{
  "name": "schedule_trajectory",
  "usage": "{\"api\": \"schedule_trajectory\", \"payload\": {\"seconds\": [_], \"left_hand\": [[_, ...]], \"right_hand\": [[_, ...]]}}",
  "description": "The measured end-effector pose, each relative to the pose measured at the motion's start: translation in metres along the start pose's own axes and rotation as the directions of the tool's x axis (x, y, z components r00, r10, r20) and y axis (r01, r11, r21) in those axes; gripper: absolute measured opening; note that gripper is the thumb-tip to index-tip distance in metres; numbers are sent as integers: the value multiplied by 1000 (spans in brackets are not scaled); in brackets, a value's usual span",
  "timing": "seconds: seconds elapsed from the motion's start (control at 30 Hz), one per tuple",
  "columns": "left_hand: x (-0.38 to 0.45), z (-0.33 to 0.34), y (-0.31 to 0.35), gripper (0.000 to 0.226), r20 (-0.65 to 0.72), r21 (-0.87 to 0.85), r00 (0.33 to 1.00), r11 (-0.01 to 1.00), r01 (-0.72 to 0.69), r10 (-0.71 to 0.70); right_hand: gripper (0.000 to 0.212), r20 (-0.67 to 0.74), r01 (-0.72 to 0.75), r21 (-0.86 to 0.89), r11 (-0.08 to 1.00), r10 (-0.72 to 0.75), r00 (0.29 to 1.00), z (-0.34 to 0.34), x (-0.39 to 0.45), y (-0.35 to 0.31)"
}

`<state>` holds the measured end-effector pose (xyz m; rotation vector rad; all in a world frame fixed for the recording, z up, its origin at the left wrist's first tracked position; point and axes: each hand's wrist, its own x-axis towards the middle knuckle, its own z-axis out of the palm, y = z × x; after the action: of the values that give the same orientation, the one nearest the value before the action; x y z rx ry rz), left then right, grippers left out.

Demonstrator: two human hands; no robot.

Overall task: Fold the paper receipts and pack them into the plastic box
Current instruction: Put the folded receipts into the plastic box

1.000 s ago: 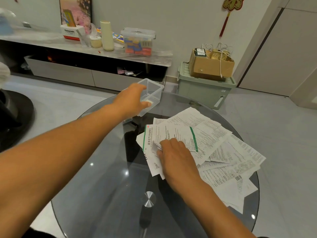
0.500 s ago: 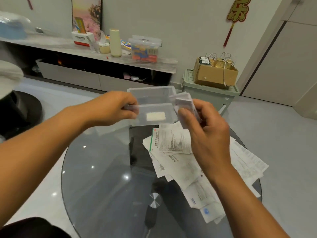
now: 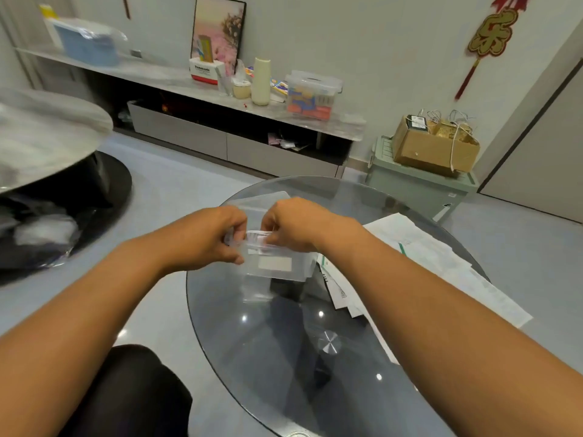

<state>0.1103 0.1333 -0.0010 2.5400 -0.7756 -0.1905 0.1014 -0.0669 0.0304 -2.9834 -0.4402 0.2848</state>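
A small clear plastic box [image 3: 277, 263] with a white label on its side sits low over the round glass table [image 3: 315, 326]. My left hand [image 3: 208, 238] grips the box's left end with curled fingers. My right hand [image 3: 293, 223] pinches a folded paper receipt [image 3: 257, 236] at the box's open top; how far the receipt sits inside is hidden by my fingers. A loose pile of unfolded receipts [image 3: 426, 257] lies on the table to the right of the box.
A clear lid [image 3: 262, 197] lies on the table behind my hands. Beyond the table stand a green storage bin [image 3: 413, 181] with a cardboard box on it and a low grey cabinet [image 3: 227, 134] with clutter. A dark round object sits at left.
Both hands came lower and closer together. The box dropped from chest height to just above the table, and my right hand brought the folded receipt from beside the box to its open top.
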Motion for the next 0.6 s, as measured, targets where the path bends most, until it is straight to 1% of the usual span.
{"api": "schedule_trajectory", "payload": {"seconds": [0.1,0.17,0.27,0.33,0.37,0.4,0.47,0.53,0.6], "left_hand": [[-3,7,-12,42,-74,-50,997,999,15,-18],[-3,11,-15,47,-106,-53,994,999,1,-6],[-1,17,-19,58,-93,30,995,999,-17,20],[0,19,-21,55,-77,78,997,997,-14,20],[0,20,-22,51,-70,107,997,994,-18,26],[1,20,-22,47,-61,142,998,990,-25,34],[1,21,-19,43,-37,225,998,974,-37,47],[1,23,-16,44,-25,300,998,953,-48,58],[2,23,-15,44,-19,359,998,932,-49,60]], "right_hand": [[17,66,-27,81,996,22,998,7,15,-8],[19,98,-53,107,993,42,994,9,23,-11],[25,171,-66,46,997,57,984,6,30,-20],[33,249,-91,26,996,82,965,5,33,-25],[39,302,-127,72,989,100,948,5,34,-25],[42,363,-184,159,970,116,924,6,34,-24],[38,436,-292,315,903,135,890,12,36,-18],[27,423,-350,382,856,175,889,14,37,-11],[25,416,-392,381,837,223,882,13,38,-12]]}}
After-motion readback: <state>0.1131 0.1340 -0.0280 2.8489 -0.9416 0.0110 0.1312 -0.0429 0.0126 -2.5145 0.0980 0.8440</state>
